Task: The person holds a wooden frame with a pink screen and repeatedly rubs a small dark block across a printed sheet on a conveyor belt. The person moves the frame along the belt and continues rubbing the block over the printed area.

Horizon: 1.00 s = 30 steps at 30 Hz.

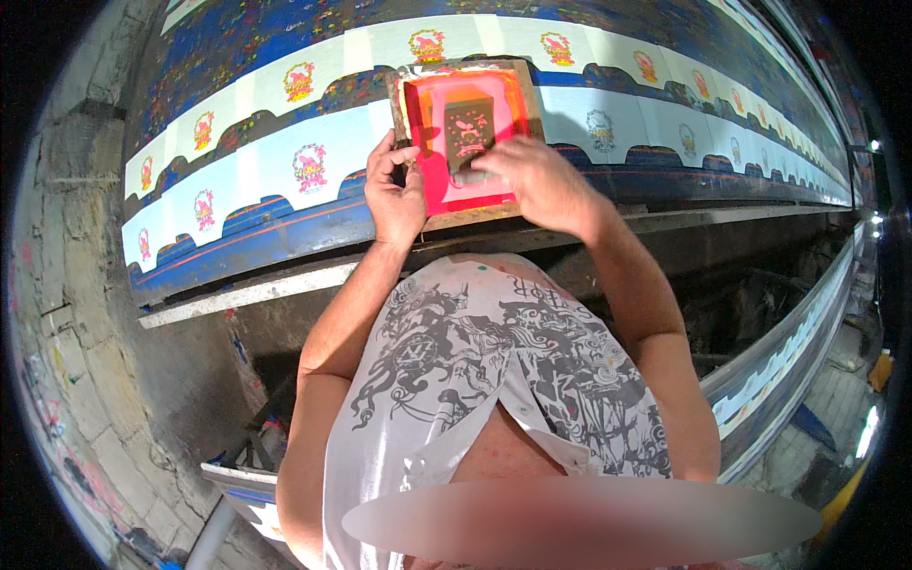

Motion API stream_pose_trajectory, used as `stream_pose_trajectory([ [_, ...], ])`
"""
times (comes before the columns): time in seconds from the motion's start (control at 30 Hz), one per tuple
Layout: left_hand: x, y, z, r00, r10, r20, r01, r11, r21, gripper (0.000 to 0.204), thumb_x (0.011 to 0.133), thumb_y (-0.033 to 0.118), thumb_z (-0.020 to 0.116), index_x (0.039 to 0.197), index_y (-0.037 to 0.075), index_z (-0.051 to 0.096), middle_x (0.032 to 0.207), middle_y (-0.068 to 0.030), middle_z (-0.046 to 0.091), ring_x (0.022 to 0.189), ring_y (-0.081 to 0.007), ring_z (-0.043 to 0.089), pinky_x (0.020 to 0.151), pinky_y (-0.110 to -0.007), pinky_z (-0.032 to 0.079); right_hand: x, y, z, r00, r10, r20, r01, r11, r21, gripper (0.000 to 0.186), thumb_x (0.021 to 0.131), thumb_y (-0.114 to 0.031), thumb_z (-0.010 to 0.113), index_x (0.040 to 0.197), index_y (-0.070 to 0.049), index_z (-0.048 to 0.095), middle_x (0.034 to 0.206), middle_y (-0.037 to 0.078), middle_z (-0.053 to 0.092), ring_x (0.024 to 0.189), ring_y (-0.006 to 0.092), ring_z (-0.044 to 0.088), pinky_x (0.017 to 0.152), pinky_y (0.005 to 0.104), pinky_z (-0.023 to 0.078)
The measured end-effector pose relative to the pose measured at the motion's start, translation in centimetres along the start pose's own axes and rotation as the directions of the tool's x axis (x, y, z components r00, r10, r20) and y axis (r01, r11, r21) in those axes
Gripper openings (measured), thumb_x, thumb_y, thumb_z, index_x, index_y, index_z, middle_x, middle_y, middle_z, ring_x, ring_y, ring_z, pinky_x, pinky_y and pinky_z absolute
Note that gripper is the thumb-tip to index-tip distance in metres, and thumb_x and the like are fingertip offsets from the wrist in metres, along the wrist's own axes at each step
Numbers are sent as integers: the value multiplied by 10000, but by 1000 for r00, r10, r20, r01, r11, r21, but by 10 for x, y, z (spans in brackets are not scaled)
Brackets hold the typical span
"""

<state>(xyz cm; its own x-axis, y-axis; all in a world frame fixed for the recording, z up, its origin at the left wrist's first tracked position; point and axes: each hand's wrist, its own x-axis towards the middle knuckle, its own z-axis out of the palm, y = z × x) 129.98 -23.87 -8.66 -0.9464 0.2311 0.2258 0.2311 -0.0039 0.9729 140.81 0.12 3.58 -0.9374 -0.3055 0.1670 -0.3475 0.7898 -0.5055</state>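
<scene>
Left hand (396,198): fingers clamped on left edge of wooden frame (532,103) | Right hand (549,188): over its lower right — blurred, cannot tell grip

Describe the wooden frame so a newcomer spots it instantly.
Find the long blue table. On its nearer row of pale pieces, the wooden frame lies with the left hand at its left and the right hand over its lower right. Its bold pink inside sets it apart.
</scene>
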Motion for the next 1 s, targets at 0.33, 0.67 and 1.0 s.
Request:
stream_pose_trajectory([
  [0.33, 2, 5, 17, 1000, -19, -14, 18, 999, -32, 355, 972, -170, 680, 1237, 36, 794, 1660, -259, 551, 1488, -319, 630, 1188, -403, 536, 76, 73, -11, 968, 104, -228, -148, 972, -184, 594, 902, 86, 655, 1448, -126, 751, 1374, 151, 744, 1312, 393, 698, 1156, 492, 564],
  [0.67, 14, -29, 11, 997, -73, -17, 72, 995, -71, 345, 985, -149, 689, 1279, 5, 785, 1712, -286, 525, 1455, -293, 656, 1139, -368, 548, 14, 14, 46, 982, 63, -177, -100, 974, -206, 513, 874, 10, 721, 1362, -132, 790, 1229, 100, 744, 1162, 351, 718, 1065, 477, 583],
  [1.0, 8, -22, 30, 1000, 0, 23, -5, 973, 231, 462, 806, -118, 768, 1209, 92, 851, 1618, -291, 614, 1513, -360, 611, 1212, -435, 504, -47, 2, 48, 990, 88, -111, -90, 996, -10, 515, 851, -40, 818, 1361, -103, 793, 1355, 97, 720, 1227, 330, 679, 1098, 478, 551],
])
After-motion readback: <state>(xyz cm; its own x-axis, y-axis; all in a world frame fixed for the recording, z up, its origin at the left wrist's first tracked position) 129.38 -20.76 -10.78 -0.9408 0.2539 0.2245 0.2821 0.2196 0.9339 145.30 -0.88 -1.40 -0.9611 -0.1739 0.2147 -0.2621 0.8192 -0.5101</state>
